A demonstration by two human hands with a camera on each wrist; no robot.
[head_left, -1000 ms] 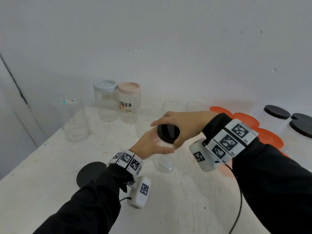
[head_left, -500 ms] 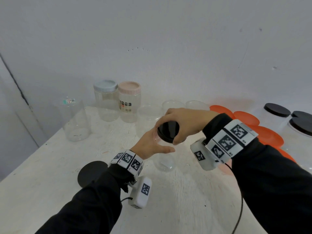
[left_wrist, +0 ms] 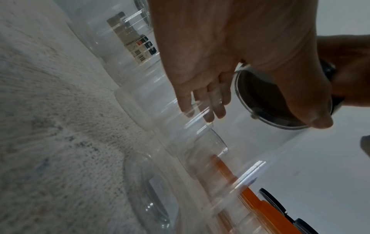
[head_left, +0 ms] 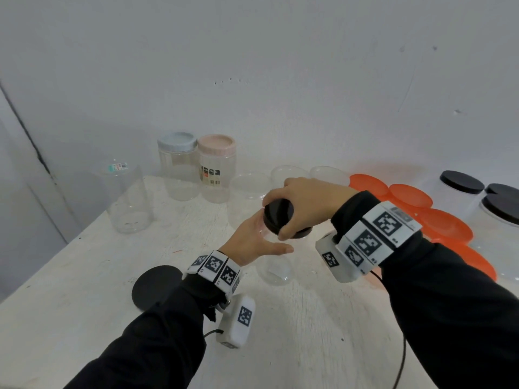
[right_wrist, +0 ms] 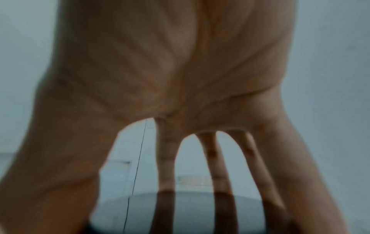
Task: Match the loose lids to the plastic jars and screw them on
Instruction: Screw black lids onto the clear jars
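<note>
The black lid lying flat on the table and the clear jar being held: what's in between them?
In the head view, the left hand and its tagged wristband lie between the flat black lid and the clear jar.

black lid (head_left: pixel 279 214) now tilted, off the clear jar (head_left: pixel 273 269)
</note>
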